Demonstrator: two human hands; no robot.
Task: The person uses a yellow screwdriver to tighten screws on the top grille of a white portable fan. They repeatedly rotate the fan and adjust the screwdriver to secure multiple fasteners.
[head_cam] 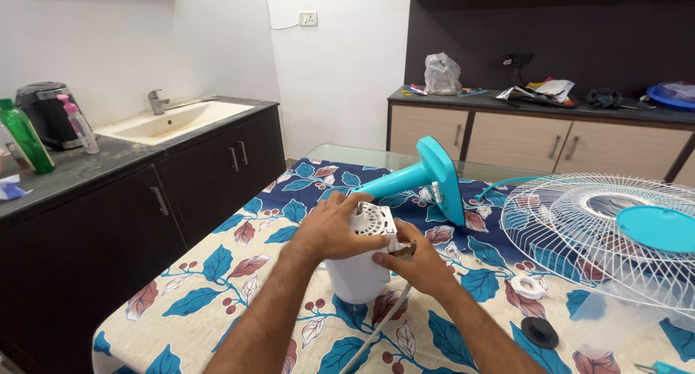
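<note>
The person holds a white fan motor over a table with a blue leaf cloth. The motor sits near the middle of the table, and a teal fan stand sticks out behind it. The left hand is wrapped around the top of the motor, fingers closed on it. The right hand pinches a small brown part at the motor's side, with finger and thumb shut tight on it.

To do this well, the left hand should likely keep the motor steady so it does not roll. The right hand should probably work slowly, since the small part could slip and fall. The white cord under the hands could snag, so it may help to keep it out of the way.

A white wire fan guard with a teal cap lies to the right. Beside it are a small white ring and a round black cap.

On the left counter stand a tall green bottle and a clear bottle with a pink top. A crinkled clear plastic bag sits on the far counter. A white wall socket is high up.
</note>
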